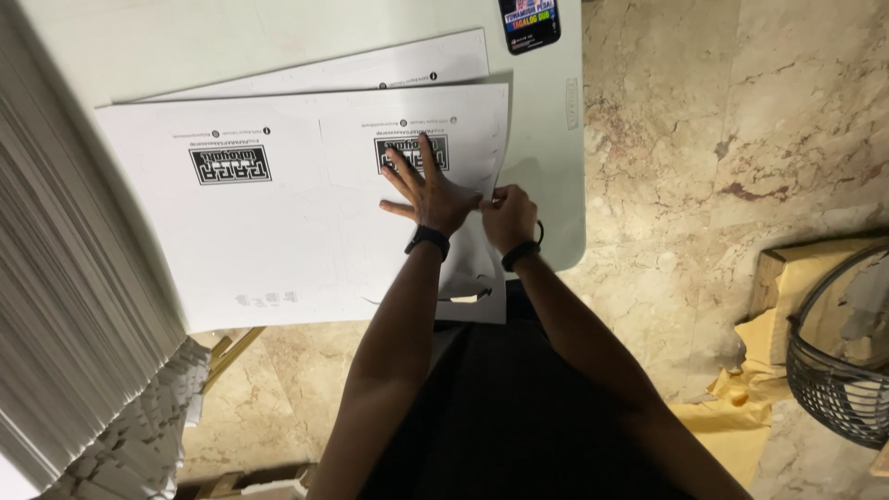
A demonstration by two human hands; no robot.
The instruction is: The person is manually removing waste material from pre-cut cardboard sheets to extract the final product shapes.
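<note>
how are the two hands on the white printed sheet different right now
The left hand lies flat with fingers spread on the white printed sheet, over a black printed block; the right hand is curled, pinching the sheet's right edge. The left sits further onto the sheet; the right stays at its border. Both wear a dark wristband.

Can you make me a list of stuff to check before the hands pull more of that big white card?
1. Left hand flat on the white card sheet: ok.
2. Right hand pinching the sheet's right edge: ok.
3. Sheet fully on the table: not ok, its near edge hangs over.
4. Second sheet underneath out of the way: cannot tell.
5. Stack of sheets on the left apart from the hands: ok.
</note>
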